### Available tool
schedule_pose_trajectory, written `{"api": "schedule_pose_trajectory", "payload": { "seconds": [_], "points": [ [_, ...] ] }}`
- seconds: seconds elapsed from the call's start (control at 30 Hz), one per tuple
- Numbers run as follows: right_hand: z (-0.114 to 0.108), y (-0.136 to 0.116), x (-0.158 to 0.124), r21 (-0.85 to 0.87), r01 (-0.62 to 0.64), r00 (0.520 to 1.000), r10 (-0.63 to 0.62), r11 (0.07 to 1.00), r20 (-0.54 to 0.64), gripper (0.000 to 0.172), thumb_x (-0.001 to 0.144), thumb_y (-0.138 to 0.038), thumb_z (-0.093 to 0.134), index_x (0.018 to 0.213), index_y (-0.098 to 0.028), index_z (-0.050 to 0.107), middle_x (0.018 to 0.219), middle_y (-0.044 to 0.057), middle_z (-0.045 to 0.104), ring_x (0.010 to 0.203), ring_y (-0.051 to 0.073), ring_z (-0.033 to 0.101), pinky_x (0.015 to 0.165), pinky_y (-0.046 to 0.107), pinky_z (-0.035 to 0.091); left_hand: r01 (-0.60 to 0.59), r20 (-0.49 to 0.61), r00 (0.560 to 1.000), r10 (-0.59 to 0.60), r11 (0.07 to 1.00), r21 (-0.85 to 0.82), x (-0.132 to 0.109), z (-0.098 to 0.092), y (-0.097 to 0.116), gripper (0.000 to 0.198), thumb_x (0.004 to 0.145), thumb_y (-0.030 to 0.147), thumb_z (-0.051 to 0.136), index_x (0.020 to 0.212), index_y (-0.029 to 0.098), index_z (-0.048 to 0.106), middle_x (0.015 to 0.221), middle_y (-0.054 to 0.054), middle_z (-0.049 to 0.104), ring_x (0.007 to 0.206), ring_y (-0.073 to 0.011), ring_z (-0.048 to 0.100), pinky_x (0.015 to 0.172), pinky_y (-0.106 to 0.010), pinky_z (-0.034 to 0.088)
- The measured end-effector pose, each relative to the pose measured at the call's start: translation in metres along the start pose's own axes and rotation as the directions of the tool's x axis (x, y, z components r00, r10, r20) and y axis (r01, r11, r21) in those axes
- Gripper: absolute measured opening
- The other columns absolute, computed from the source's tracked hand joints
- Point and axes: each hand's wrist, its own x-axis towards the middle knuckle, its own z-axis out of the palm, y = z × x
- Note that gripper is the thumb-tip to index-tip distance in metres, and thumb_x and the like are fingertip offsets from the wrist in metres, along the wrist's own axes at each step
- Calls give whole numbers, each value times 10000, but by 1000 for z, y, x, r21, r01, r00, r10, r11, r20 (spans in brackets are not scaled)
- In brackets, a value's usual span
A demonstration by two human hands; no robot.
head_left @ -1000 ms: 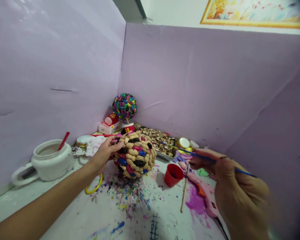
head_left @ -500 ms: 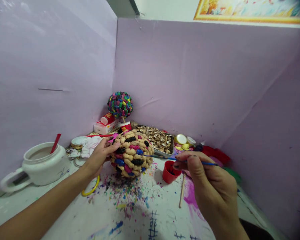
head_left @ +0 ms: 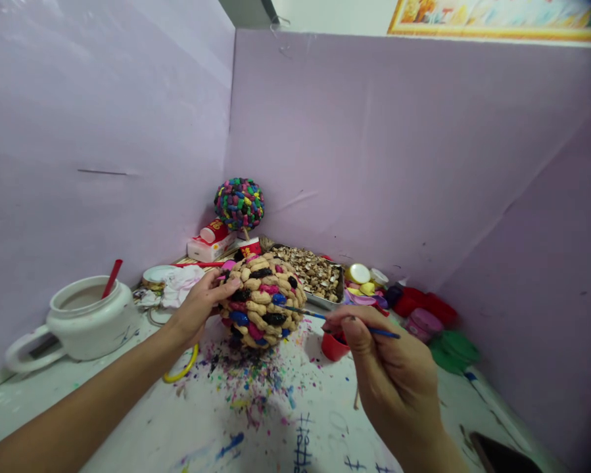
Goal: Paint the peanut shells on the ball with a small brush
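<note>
A ball covered in peanuts [head_left: 260, 305] stands on the paint-spotted table [head_left: 275, 407]; some of its shells are painted black, blue and magenta, the others are bare. My left hand [head_left: 209, 299] grips the ball's left side, thumb on the front, other fingers partly hidden behind it. Between the fingertips of my right hand [head_left: 378, 355] is a thin blue paintbrush [head_left: 315, 315]. Its tip meets the ball's right front, just beside a blue-painted peanut. Under my right fingers stands a red cup [head_left: 332, 347], partly covered, with dark contents.
A white pot [head_left: 95, 328] with a red handle [head_left: 112, 279] in it stands left. Behind are a finished multicoloured ball [head_left: 239, 204], a tray of shells [head_left: 342, 282] and a tissue box [head_left: 209, 248]. Lids and a green tub [head_left: 455, 351] sit right; a yellow ring [head_left: 181, 374] lies left.
My right hand has moved left with the paintbrush, now covering more of the red cup and the wooden stick. My left hand stays on the ball. The view has shifted slightly.
</note>
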Motion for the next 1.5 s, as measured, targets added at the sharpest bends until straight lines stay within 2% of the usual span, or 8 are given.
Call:
{"api": "schedule_pose_trajectory", "payload": {
  "seconds": [0.33, 0.57, 0.9, 1.0, 1.1, 1.17, 1.3, 1.5],
  "points": [
    [21, 21, -6, -21, -57, 995, 55, 998, -87, 221, 941, -240, 473, 1063, -240, 657, 998, 24, 753, 914, 144, 711, 780, 247, 558, 3, -22, 1000, -4, 1000, -30, 0, -1, -1, 617, 637, 479, 752, 1150, 194, 563, 1128, -76, 680, 1051, -288, 612, 687, -311, 456],
    [59, 47, -23, -174, -302, 953, 295, 937, -61, 299, 826, -454, 584, 971, -199, 637, 801, 42, 729, 578, 171, 617, 510, 264, 465, 9, -4, 1000, -10, 995, -100, 0, -4, -1, 664, 600, 447, 780, 1160, 174, 549, 1132, -88, 689, 1062, -287, 618, 720, -310, 468],
    [70, 45, -19, -189, -463, 885, 464, 866, -41, 384, 753, -494, 557, 998, -204, 615, 912, 67, 727, 571, 183, 579, 588, 314, 456, -77, -26, 996, 80, 991, 112, 14, -15, -5, 541, 765, 517, 563, 1163, 151, 580, 1146, -106, 696, 1064, -296, 620, 817, -366, 474],
    [69, 45, -18, -190, -483, 874, 483, 855, -46, 386, 748, -494, 557, 1000, -207, 614, 912, 67, 725, 582, 188, 589, 611, 323, 464, -166, -138, 933, 331, 740, 652, 25, -33, 1, 404, 857, 402, 439, 1108, 151, 631, 1125, -129, 701, 1019, -288, 637, 845, -384, 469],
    [68, 45, -19, -198, -481, 874, 484, 854, -33, 372, 750, -481, 561, 1000, -210, 612, 890, 62, 720, 622, 200, 611, 607, 314, 465, -98, -156, 905, 395, 552, 828, 31, -52, 6, 394, 752, 230, 565, 1113, 102, 656, 1231, -230, 626, 1193, -401, 501, 970, -492, 350],
    [68, 45, -19, -206, -475, 877, 479, 856, -34, 365, 752, -474, 561, 997, -207, 613, 870, 55, 713, 573, 184, 587, 583, 306, 457, 81, -87, 939, 334, 34, 996, 34, -62, 3, 388, 758, 197, 540, 1107, 81, 666, 1150, -263, 643, 1116, -426, 530, 878, -519, 394],
    [67, 44, -20, -219, -486, 871, 491, 846, -38, 389, 747, -489, 559, 1001, -199, 612, 789, 31, 687, 400, 125, 433, 494, 290, 410, 100, -75, 959, 275, -77, 992, 40, -72, -9, 331, 718, 96, 547, 1000, 35, 710, 1046, -287, 670, 1021, -414, 572, 800, -478, 422],
    [66, 45, -21, -249, -462, 883, 466, 851, -45, 398, 751, -498, 541, 1001, -198, 619, 671, 10, 628, 440, 153, 439, 520, 296, 411, 84, -67, 948, 312, -39, 996, 43, -74, -7, 340, 785, 139, 501, 1051, 53, 695, 1138, -279, 626, 1135, -423, 498, 880, -504, 386]
  ]
}}
